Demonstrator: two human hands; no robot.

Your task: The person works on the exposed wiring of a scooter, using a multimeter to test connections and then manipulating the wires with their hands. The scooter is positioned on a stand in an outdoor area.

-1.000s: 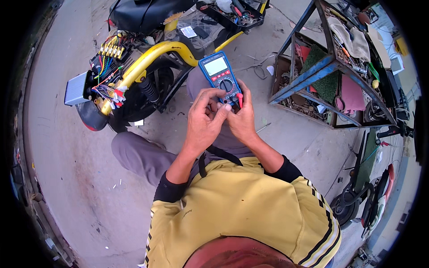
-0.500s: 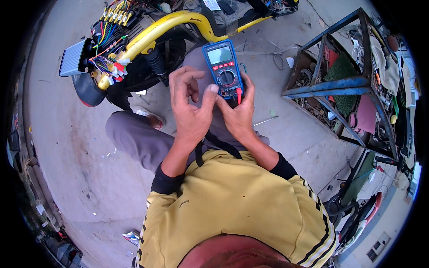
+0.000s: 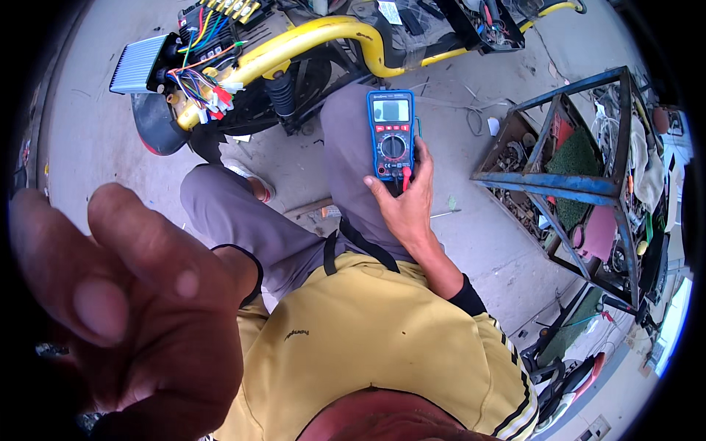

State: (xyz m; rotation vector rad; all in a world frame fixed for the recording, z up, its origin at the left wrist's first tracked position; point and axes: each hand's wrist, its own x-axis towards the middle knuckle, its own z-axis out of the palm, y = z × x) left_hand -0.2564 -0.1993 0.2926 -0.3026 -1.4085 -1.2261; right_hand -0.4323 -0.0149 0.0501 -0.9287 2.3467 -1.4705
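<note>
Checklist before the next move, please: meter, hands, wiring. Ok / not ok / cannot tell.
1. Meter in hand: ok, the right hand holds its lower end.
2. Screen facing up toward the camera: ok.
3. Reading legible: cannot tell, too small.
4. Red plug fully seated: cannot tell; it is at the meter's lower end, partly by the hand.
5. Left hand at the meter: not ok, raised close to the camera, well apart from it.
6. Connectors all mated: cannot tell, they bunch together by the yellow frame.
</note>
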